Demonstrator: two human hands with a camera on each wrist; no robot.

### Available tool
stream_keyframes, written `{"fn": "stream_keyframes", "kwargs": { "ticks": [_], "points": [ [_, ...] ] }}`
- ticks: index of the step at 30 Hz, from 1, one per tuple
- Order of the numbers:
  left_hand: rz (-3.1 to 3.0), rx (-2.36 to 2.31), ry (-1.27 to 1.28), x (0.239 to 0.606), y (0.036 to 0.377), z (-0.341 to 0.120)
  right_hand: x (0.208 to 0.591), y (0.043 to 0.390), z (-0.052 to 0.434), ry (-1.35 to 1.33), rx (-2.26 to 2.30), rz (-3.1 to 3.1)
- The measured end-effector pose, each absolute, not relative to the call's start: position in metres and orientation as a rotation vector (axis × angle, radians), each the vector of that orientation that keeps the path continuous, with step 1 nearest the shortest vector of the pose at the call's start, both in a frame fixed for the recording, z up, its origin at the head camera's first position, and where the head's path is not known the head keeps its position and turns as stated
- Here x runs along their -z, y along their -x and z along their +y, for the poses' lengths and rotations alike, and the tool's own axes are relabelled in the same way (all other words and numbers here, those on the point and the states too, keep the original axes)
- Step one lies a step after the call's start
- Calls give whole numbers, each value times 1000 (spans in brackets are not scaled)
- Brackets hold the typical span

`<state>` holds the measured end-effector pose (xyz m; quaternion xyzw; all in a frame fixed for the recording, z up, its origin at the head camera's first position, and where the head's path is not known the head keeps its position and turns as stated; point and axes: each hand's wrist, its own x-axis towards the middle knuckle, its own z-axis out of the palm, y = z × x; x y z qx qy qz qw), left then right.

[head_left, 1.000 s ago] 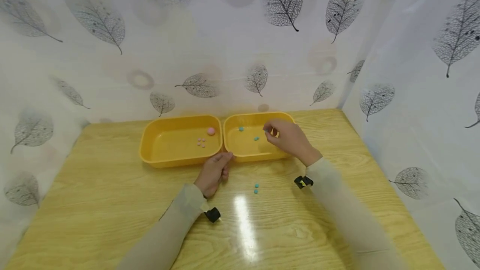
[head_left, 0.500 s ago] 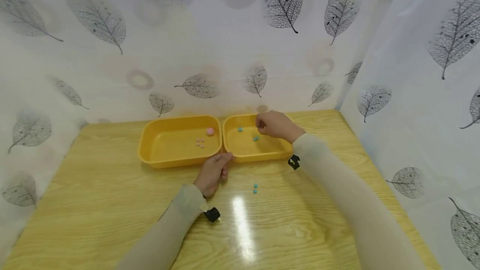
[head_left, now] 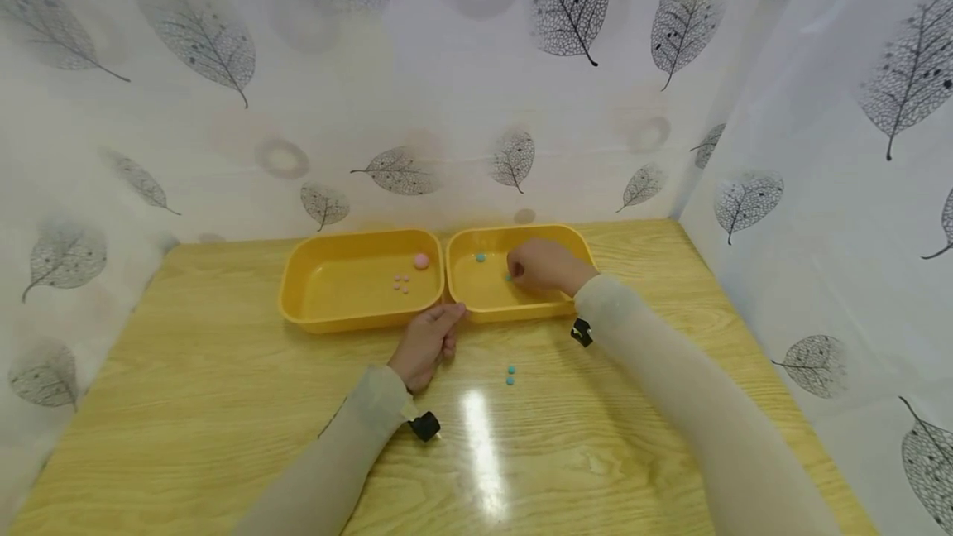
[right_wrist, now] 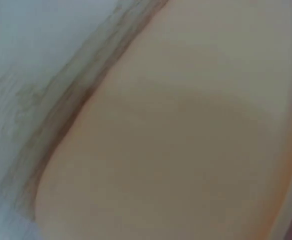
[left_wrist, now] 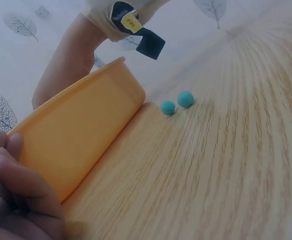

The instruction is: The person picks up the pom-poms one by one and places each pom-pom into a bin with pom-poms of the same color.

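Two teal beads (head_left: 510,375) on table, two yellow trays (head_left: 357,288).

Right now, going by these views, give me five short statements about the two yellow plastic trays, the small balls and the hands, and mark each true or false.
1. The right hand is inside the right-hand yellow plastic tray. True.
2. The large pink ball lies in the right-hand tray. False: it lies in the left-hand yellow plastic tray, near the small pink balls.
3. Two small teal balls lie on the wooden table, in front of the trays. True.
4. The left hand is reaching into the left-hand tray. False: it rests on the table at the near edge of the trays.
5. Both trays stand stacked. False: they stand side by side.
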<state>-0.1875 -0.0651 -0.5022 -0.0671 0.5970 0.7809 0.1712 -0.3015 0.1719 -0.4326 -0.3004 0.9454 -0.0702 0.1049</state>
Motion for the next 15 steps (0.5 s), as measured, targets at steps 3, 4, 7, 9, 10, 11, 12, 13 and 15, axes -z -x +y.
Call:
{"fn": "stream_keyframes", "kwargs": {
  "ticks": [3,4,7,9,10,11,12,13,15],
  "points": [
    [1697,-2218,187,501,187,-65,433,300,171,893,208,2775],
    [1694,-2220,188,501,187,-65,433,300,171,898,208,2772],
    [1691,-2223,187,501,187,-65,432,300,171,911,222,2762],
    [1684,-2226,193,501,187,-65,433,300,172,927,234,2753],
    [1686,-2224,190,501,187,-65,434,301,172,936,240,2747],
    [1687,-2223,191,501,187,-64,434,301,172,943,248,2740],
    [1689,-2222,191,501,187,-64,435,301,173,949,256,2735],
    [1692,-2220,192,501,187,-64,435,301,173,952,270,2728],
    [1699,-2214,192,501,186,-64,436,301,174,950,289,2721]
  ]
}}
